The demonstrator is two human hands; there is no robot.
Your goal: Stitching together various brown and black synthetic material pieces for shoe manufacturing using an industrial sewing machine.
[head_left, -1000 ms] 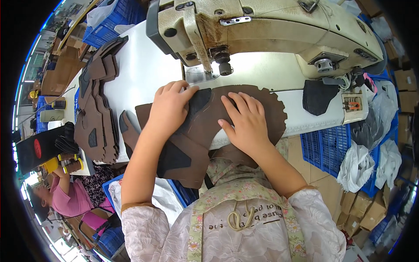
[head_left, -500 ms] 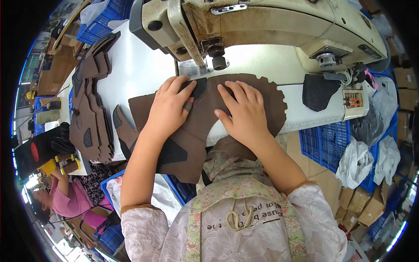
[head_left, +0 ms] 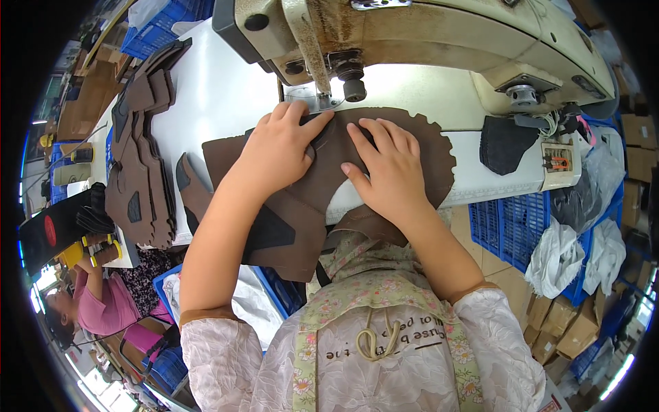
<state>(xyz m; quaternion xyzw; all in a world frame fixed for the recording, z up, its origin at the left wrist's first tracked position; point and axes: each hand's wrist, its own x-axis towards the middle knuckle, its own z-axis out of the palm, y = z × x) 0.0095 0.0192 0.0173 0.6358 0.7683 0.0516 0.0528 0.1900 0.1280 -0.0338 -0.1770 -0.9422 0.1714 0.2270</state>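
A large brown shoe-upper-like piece (head_left: 309,199) with black patches and a notched edge lies on the sewing machine bed, its near part hanging over the front edge. My left hand (head_left: 278,147) rests on its far left part, fingertips and thumb on a black patch just in front of the presser foot (head_left: 323,101). My right hand (head_left: 391,165) lies on the right part with fingers spread and thumb apart. Neither hand grasps the piece; both press on it from above. The sewing machine (head_left: 412,41) stands over its far edge. Part of the left patch is hidden under my fingers.
Stacked brown pieces (head_left: 141,172) lie at the left of the white table, with a single brown piece (head_left: 192,189) beside them. A black piece (head_left: 506,144) lies on the right. Blue crates (head_left: 508,230) stand below. Another person (head_left: 110,302) sits at far left.
My left hand has moved forward and slightly right, closer to the presser foot, with the far edge of the brown piece. My right hand has shifted slightly right.
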